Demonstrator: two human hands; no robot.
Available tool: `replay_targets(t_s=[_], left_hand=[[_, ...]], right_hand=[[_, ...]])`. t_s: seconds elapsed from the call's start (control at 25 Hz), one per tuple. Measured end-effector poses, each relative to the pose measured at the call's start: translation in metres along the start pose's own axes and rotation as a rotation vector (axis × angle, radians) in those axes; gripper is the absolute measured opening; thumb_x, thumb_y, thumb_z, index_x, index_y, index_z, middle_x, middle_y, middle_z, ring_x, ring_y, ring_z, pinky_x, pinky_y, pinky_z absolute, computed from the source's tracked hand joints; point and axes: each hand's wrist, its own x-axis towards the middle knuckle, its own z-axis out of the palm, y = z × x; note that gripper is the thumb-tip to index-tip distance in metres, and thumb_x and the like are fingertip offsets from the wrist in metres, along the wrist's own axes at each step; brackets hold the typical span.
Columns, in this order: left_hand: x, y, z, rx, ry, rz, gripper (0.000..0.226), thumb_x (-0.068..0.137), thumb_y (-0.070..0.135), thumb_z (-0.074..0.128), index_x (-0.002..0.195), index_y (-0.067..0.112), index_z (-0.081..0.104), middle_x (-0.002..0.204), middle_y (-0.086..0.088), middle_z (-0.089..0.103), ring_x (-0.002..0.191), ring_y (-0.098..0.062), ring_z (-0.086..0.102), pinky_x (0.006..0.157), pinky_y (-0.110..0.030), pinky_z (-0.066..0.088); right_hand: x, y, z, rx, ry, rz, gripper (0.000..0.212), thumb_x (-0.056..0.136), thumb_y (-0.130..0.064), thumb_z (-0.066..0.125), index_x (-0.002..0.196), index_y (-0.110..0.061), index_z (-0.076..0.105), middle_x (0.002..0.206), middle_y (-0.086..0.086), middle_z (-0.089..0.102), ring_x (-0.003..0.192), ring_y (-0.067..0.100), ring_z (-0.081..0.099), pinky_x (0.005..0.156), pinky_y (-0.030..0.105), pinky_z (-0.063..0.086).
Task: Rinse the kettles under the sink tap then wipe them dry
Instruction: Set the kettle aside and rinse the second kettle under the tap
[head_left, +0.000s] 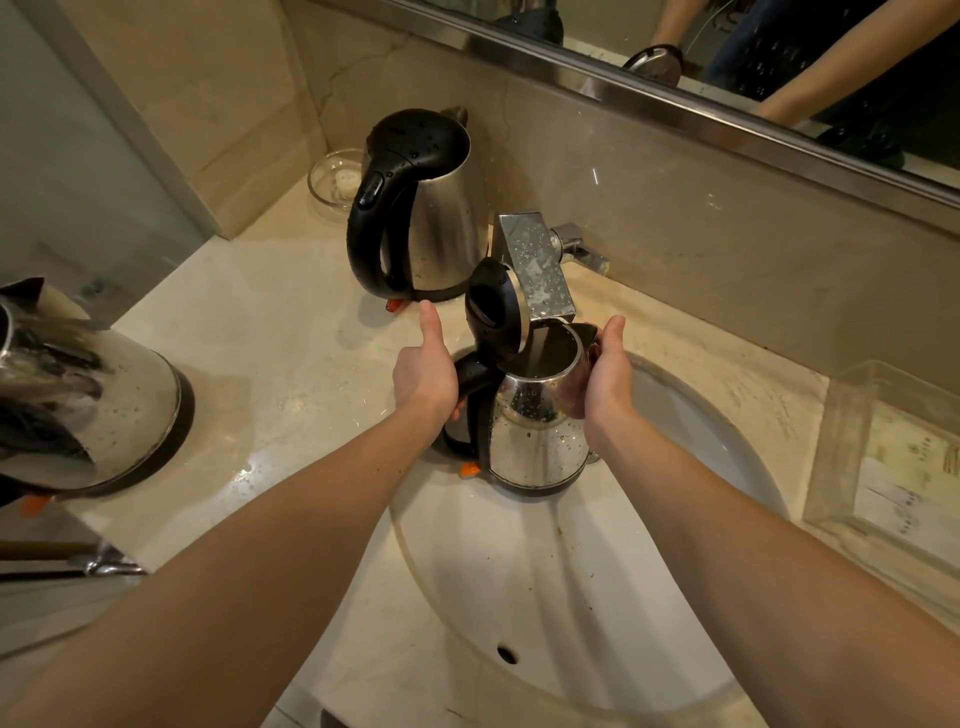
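Observation:
A steel kettle with its black lid flipped open hangs over the white sink, its mouth right under the chrome tap. My left hand grips its black handle, thumb pointing up. My right hand holds the kettle's right side near the spout. No water stream shows. A second steel kettle with a shut black lid stands on the counter behind, beaded with drops. A third wet kettle stands at the left edge.
A small glass dish sits in the back corner beside the second kettle. A clear plastic tray lies on the counter at right. A mirror runs along the back wall. A metal bar juts at lower left.

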Motion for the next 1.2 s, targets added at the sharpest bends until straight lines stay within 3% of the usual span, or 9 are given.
replay_targets(t_s=[0.48, 0.68, 0.92, 1.04, 1.2], left_hand=[[0.0027, -0.0015, 0.0007, -0.005, 0.013, 0.011, 0.081, 0.092, 0.081, 0.013, 0.093, 0.01, 0.054, 0.084, -0.012, 0.059, 0.066, -0.025, 0.059, 0.044, -0.027, 0.045], [0.0033, -0.0016, 0.001, -0.01, 0.027, 0.009, 0.082, 0.093, 0.08, 0.013, 0.091, 0.01, 0.055, 0.087, -0.014, 0.062, 0.066, -0.024, 0.059, 0.047, -0.03, 0.047], [0.0026, -0.0012, -0.0002, 0.002, 0.02, 0.006, 0.079, 0.093, 0.08, 0.013, 0.089, 0.01, 0.051, 0.081, -0.012, 0.057, 0.06, -0.023, 0.057, 0.043, -0.028, 0.045], [0.0016, -0.0007, -0.0006, 0.0, 0.016, 0.005, 0.077, 0.094, 0.079, 0.014, 0.087, 0.011, 0.049, 0.078, -0.01, 0.054, 0.059, -0.022, 0.055, 0.044, -0.028, 0.044], [0.002, -0.0006, -0.0004, 0.006, 0.017, -0.002, 0.083, 0.093, 0.08, 0.014, 0.097, 0.008, 0.055, 0.08, -0.01, 0.055, 0.06, -0.022, 0.056, 0.043, -0.027, 0.044]], right_hand=[[0.0038, 0.0022, -0.0009, -0.009, 0.009, 0.002, 0.066, 0.094, -0.074, 0.028, 0.113, -0.024, 0.067, 0.094, -0.004, 0.072, 0.083, 0.012, 0.065, 0.063, 0.026, 0.05], [-0.0009, -0.0015, -0.0002, 0.02, -0.008, 0.001, 0.057, 0.096, -0.07, 0.028, 0.093, -0.027, 0.065, 0.078, -0.008, 0.068, 0.068, 0.007, 0.061, 0.06, 0.023, 0.048], [0.0001, -0.0001, 0.0002, -0.009, -0.001, -0.009, 0.06, 0.096, -0.071, 0.027, 0.102, -0.026, 0.067, 0.086, -0.006, 0.07, 0.078, 0.01, 0.064, 0.059, 0.025, 0.046], [-0.0003, -0.0001, 0.0005, -0.024, -0.004, -0.014, 0.06, 0.096, -0.07, 0.026, 0.096, -0.025, 0.067, 0.083, -0.006, 0.07, 0.077, 0.01, 0.064, 0.059, 0.024, 0.046], [0.0, -0.0006, 0.0002, -0.027, -0.006, -0.012, 0.062, 0.097, -0.07, 0.026, 0.103, -0.024, 0.067, 0.084, -0.006, 0.07, 0.077, 0.009, 0.062, 0.058, 0.024, 0.044]])
